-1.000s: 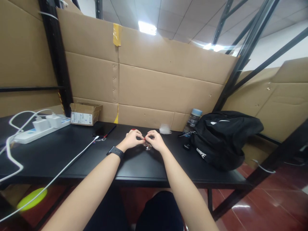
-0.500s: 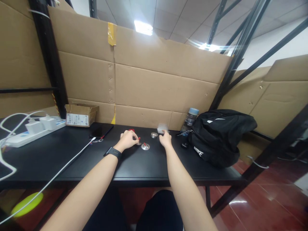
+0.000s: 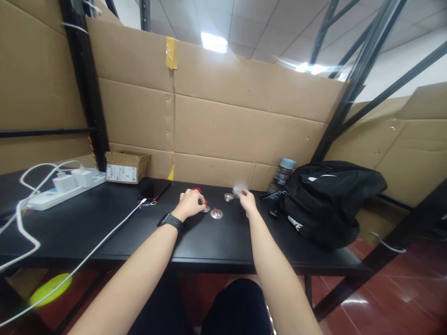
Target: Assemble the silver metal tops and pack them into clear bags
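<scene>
The thumb and forefinger of the left hand (image 3: 190,204) are drawn nearly together at the red top of the first metal disc (image 3: 206,210), pinching it where it sits low over the black table (image 3: 209,244); the palm side and the other fingers are hidden. Just beside it, at three to four o'clock from those fingertips, the second metal disc (image 3: 216,214) lies flat, red tip upward, with neither hand touching it. With that second one as the centre of the dial and twelve straight ahead of the person, the right hand (image 3: 247,201) is at two o'clock, its fingers bent at a clear plastic piece (image 3: 240,187) whose outline is blurred; whether they have hold of it I cannot tell. The third metal piece (image 3: 228,197), round and silvery, rests at one o'clock. A red bundle (image 3: 197,190) shows behind the left knuckles at eleven, and a dark watch (image 3: 170,221) circles the left wrist. Farther out, a bottle with a blue cap (image 3: 287,163) stands at two, near the black bag (image 3: 330,202) at three. Toward ten, a phone (image 3: 152,190) lies ahead of an open cardboard box (image 3: 127,167); a white power strip (image 3: 45,199) sits past nine. Cardboard panelling (image 3: 216,125) rises at twelve.
</scene>
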Demonstrator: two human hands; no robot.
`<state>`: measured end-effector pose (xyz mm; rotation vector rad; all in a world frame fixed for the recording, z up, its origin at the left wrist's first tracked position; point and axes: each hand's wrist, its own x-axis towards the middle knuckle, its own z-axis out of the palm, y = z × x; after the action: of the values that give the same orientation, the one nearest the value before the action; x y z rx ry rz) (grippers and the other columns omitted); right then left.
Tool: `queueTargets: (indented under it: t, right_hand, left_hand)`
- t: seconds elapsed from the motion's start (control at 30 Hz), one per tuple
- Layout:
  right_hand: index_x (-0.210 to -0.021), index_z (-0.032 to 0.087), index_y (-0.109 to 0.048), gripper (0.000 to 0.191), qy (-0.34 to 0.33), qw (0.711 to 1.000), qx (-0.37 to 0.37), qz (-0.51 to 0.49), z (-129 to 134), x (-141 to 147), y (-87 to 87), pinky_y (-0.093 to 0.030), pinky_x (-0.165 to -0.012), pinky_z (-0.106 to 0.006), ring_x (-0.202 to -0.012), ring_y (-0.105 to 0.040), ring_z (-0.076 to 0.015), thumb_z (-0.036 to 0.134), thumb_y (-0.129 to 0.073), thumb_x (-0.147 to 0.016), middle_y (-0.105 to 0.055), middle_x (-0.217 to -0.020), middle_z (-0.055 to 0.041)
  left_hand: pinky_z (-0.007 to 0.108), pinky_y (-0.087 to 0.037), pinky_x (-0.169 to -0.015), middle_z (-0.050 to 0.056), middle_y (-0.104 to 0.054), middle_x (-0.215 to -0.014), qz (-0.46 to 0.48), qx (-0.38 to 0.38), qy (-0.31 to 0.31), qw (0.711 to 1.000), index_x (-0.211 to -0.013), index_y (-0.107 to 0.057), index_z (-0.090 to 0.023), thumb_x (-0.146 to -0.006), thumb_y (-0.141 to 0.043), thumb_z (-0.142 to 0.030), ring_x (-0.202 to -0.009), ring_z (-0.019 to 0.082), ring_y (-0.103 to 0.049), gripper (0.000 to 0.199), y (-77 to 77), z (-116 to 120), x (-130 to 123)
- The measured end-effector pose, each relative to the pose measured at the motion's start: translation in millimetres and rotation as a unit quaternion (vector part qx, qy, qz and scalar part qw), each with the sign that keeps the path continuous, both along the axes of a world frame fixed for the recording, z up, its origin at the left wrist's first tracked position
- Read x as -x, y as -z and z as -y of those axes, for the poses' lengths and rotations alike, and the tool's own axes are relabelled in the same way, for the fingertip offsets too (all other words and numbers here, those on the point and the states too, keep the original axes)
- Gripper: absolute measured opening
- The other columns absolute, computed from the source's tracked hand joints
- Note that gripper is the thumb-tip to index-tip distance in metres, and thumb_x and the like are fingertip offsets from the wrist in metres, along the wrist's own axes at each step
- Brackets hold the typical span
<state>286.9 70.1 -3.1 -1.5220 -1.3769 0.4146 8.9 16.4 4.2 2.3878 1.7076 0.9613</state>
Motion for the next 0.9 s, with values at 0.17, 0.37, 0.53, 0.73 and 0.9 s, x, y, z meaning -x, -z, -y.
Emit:
queueTargets:
  t: [0.17, 0.37, 0.53, 0.73, 0.9]
  right_hand:
    - [-0.130, 0.021, -0.066, 0.055, -0.115, 0.992, -0.043, -0.020, 22, 38, -8.9, -0.048, -0.102, -0.038, -0.111, -0.066, -0.0231, 0.025, -0.063, -0.075, -0.068, -0.130, -0.0095]
    - [-0.134, 0.022, -0.062, 0.061, -0.239, 0.971, -0.010, 0.005, 38, 69, -10.8, -0.053, -0.078, -0.031, -0.070, -0.060, -0.0123, 0.020, -0.066, -0.073, -0.070, -0.124, -0.0076]
    - [-0.115, 0.021, -0.073, 0.042, -0.321, 0.939, 0.009, 0.121, 49, 60, -11.3, -0.046, -0.060, -0.025, -0.057, -0.053, -0.0095, 0.027, -0.073, -0.074, -0.073, -0.097, -0.0031]
    - [-0.076, 0.022, -0.079, 0.008, -0.335, 0.908, -0.015, 0.251, 55, 61, -12.7, -0.042, -0.062, -0.026, -0.062, -0.059, -0.0145, 0.020, -0.071, -0.077, -0.070, -0.068, -0.0002]
    - [-0.079, 0.023, -0.077, 0.007, -0.252, 0.927, 0.015, 0.278, 58, 56, -16.6, -0.042, -0.064, -0.025, -0.070, -0.064, -0.0158, 0.029, -0.077, -0.075, -0.074, -0.075, -0.0003]
  left_hand:
    - [0.048, -0.038, -0.095, 0.008, -0.071, -0.092, -0.021, -0.033, 0.028, 0.999, -0.070, -0.075, -0.027, -0.066, -0.077, -0.030, -0.106, 0.035, -0.053, 0.005, -2.4, 3, 3]
    - [0.049, -0.037, -0.094, 0.009, -0.069, -0.095, -0.032, -0.034, 0.035, 0.998, -0.075, -0.074, -0.028, -0.070, -0.074, -0.030, -0.106, 0.035, -0.053, 0.005, -1.7, 4, 3]
    - [0.047, -0.037, -0.092, 0.009, -0.069, -0.099, -0.056, -0.035, 0.044, 0.997, -0.079, -0.075, -0.028, -0.080, -0.066, -0.027, -0.105, 0.033, -0.053, 0.009, -0.9, 4, 3]
    - [0.044, -0.036, -0.092, 0.009, -0.070, -0.100, -0.083, -0.056, 0.053, 0.994, -0.088, -0.075, -0.030, -0.080, -0.068, -0.025, -0.105, 0.032, -0.054, 0.012, -3.3, 12, -7]
    - [0.043, -0.035, -0.089, 0.009, -0.072, -0.091, -0.126, -0.061, 0.036, 0.989, -0.082, -0.074, -0.025, -0.087, -0.061, -0.025, -0.102, 0.030, -0.057, 0.013, -9.3, 18, -12]
